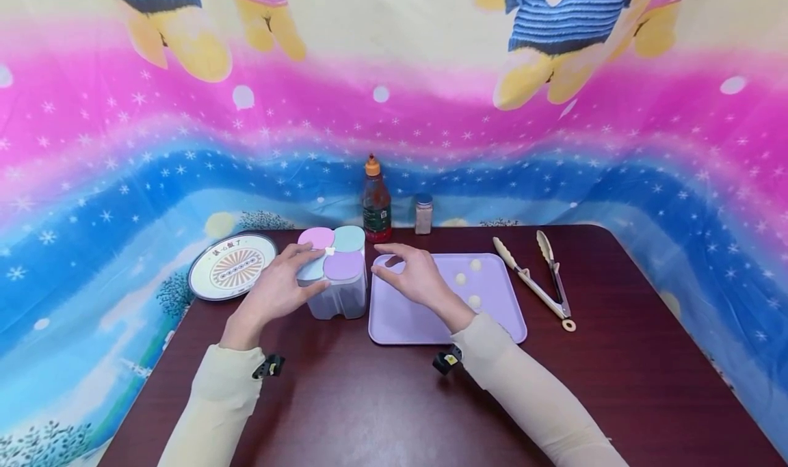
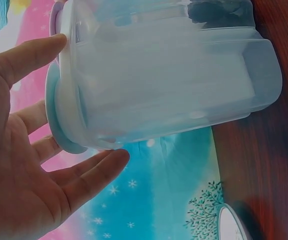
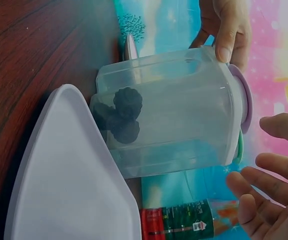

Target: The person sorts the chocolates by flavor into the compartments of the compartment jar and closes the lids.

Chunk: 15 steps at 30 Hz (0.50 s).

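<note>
A clear storage container (image 1: 336,301) with pink, mint, light blue and purple lids stands on the table. My left hand (image 1: 280,282) holds its top left corner, the thumb at the white rim (image 2: 70,90) and the fingers reaching around the light blue lid (image 2: 59,107). Dark round lumps (image 3: 127,103) show through the wall of one compartment. On the other side, my right hand (image 1: 418,275) hovers above the tray's left part, fingers loosely bent and spread, holding nothing. In the right wrist view its fingertips are apart from the lids.
A lilac tray (image 1: 394,330) with three small pale round pieces (image 1: 460,279) lies right of the container. Spread tongs (image 1: 542,292) lie farther right. Behind stand a red sauce bottle (image 1: 377,207) and a small shaker jar (image 1: 423,215). A patterned plate (image 1: 215,286) is at left.
</note>
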Each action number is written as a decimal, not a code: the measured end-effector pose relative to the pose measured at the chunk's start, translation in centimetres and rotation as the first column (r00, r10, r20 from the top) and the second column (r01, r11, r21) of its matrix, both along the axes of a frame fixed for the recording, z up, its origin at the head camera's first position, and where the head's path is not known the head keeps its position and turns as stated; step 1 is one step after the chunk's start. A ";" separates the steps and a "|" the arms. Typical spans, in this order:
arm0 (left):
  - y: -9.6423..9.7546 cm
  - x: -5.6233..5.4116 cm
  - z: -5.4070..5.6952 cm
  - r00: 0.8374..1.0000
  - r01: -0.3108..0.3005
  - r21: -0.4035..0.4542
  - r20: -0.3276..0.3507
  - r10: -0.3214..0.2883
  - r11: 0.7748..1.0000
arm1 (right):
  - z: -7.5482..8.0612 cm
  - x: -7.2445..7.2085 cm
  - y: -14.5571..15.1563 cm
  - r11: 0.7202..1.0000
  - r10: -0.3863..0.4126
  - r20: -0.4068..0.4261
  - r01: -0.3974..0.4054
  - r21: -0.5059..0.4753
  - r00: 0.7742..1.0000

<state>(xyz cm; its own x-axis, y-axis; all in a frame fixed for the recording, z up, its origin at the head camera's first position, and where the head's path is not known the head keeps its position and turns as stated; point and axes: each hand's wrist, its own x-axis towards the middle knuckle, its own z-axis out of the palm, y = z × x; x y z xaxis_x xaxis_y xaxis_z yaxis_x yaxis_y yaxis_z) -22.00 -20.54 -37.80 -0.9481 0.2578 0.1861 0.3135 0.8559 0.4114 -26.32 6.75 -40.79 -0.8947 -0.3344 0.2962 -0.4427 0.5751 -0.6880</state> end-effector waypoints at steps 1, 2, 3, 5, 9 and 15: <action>0.0 0.0 0.0 1.000 -0.002 -0.003 -0.003 0.002 1.000 | 0.0 0.0 0.0 1.000 -0.001 -0.004 0.001 -0.001 1.000; 0.1 0.0 0.0 1.000 -0.004 -0.006 -0.007 0.004 1.000 | 0.0 0.0 0.1 1.000 -0.002 -0.005 0.002 -0.004 1.000; 0.1 0.0 0.0 1.000 -0.006 -0.008 -0.010 0.006 1.000 | 0.0 0.0 0.1 1.000 -0.003 -0.006 0.003 -0.004 1.000; 0.2 0.0 0.0 1.000 -0.009 -0.013 -0.017 0.008 1.000 | 0.0 0.1 0.1 1.000 -0.008 0.000 0.008 -0.001 1.000; 0.2 -0.1 0.0 1.000 -0.016 -0.020 -0.025 0.016 1.000 | 0.1 0.2 -0.1 1.000 -0.007 0.032 0.007 0.003 0.999; 0.2 0.0 0.0 0.999 -0.024 -0.019 -0.023 0.024 1.000 | 0.0 0.5 -0.6 0.999 0.018 0.057 -0.021 0.043 0.998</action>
<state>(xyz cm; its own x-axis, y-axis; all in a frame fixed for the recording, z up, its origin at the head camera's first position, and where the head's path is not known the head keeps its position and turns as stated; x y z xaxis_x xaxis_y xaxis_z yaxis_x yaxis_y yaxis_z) -22.03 -20.31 -37.76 -0.9497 0.2390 0.2025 0.3019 0.8711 0.3875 -25.84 6.14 -40.78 -0.9029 -0.3634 0.2297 -0.4149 0.5967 -0.6868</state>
